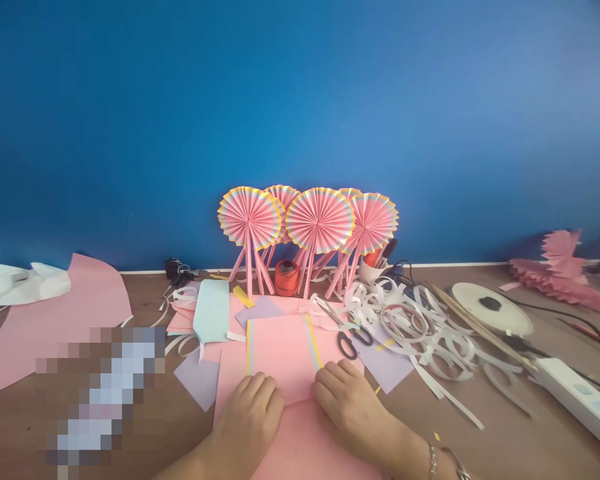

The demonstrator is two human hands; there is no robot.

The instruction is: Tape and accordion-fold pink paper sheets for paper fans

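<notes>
A pink paper sheet [283, 347] with blue and yellow stripes down both sides lies in front of me, over a larger pink paper [300, 447]. My left hand [253, 410] is closed at its near left corner, fingers curled and thumb hidden. At the near right corner my right hand [347, 407] is closed in the same way. Between the hands the sheet's near edge lifts slightly. Just beyond my right hand lie scissors [347, 330] with dark handles, blades partly open.
Pink pleated paper fans [320, 220] on sticks stand against the blue wall [300, 100], around an orange-red spool [287, 278]. Curled white paper strips [425, 327] heap at the right, near a power strip [580, 397] and a round white device [490, 307]. Large pink paper [65, 327] lies left.
</notes>
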